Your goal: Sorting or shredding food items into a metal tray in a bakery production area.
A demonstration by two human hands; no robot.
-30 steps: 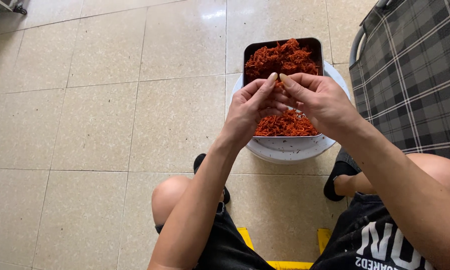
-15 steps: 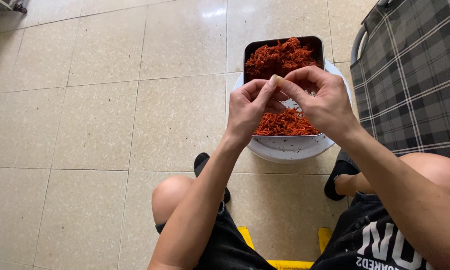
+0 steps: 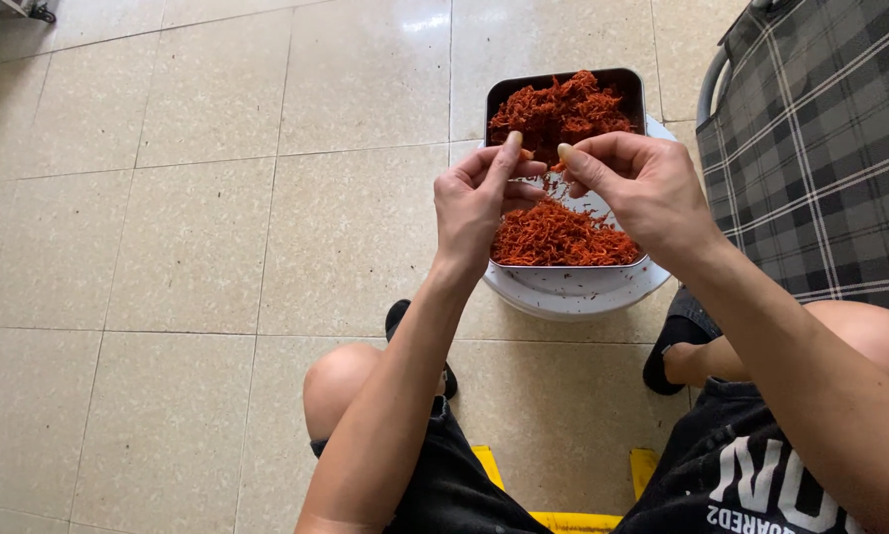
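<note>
Left hand and right hand met above rectangular metal tray, fingertips pinched narrow on small clump of orange-red dried shreds. Clump looked featherlight, soft, brittle, likely to crumble; best taken by light fingertip pinch at each end. Long axis ran roughly 9-to-3 o'clock between hands, exact ends hidden by fingers. Tray's heap of red-orange shredded strands sat on round white basin, its long side 12-to-6. Grey plaid folding chair at 3 o'clock.

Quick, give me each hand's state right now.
Left hand: fingers pinched on a small orange-red piece over the metal tray.
Right hand: fingers curled, pinching the same small piece.
</note>
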